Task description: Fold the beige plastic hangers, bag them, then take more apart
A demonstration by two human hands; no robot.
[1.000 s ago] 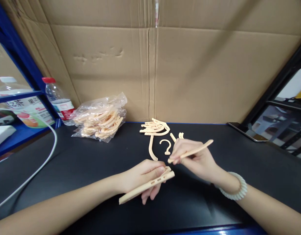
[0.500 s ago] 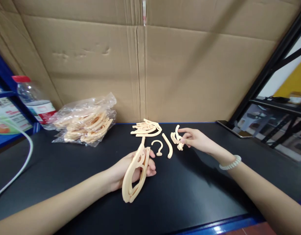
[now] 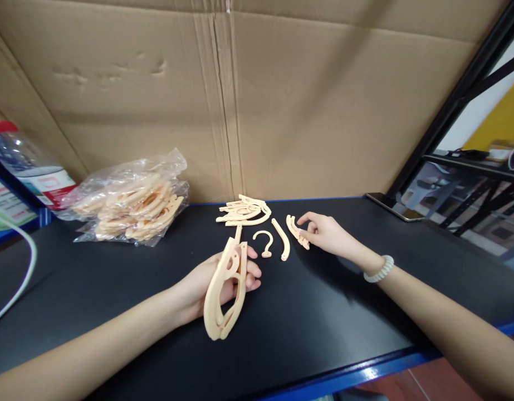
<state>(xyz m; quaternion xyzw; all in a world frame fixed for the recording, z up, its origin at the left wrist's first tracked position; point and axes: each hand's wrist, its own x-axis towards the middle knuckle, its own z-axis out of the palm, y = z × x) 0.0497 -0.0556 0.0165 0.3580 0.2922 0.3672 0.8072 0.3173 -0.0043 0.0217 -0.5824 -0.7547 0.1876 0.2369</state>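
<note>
My left hand (image 3: 202,287) is closed around a folded beige plastic hanger (image 3: 215,295), which stands tilted over the palm with its narrow end pointing away. My right hand (image 3: 329,234) is at a small cluster of curved beige pieces (image 3: 293,225) lying on the table. Its thumb and index finger are bent with a gap between them, and the thumb reaches the cluster's near end. Between the hands lie a loose beige hanger hook (image 3: 270,245) and a single curved hanger arm (image 3: 283,243).
Farther back lies a stack of folded hangers (image 3: 244,213). A clear plastic bag of hangers (image 3: 131,203) sits at the left, beside a red-capped bottle (image 3: 39,172) and a white cable (image 3: 29,273). A phone (image 3: 392,207) lies at the back right. Cardboard (image 3: 307,106) walls the rear.
The curved piece that my right hand held upright now lies with the cluster, and the fingers have loosened. My left hand still holds the hanger. The view has shifted slightly.
</note>
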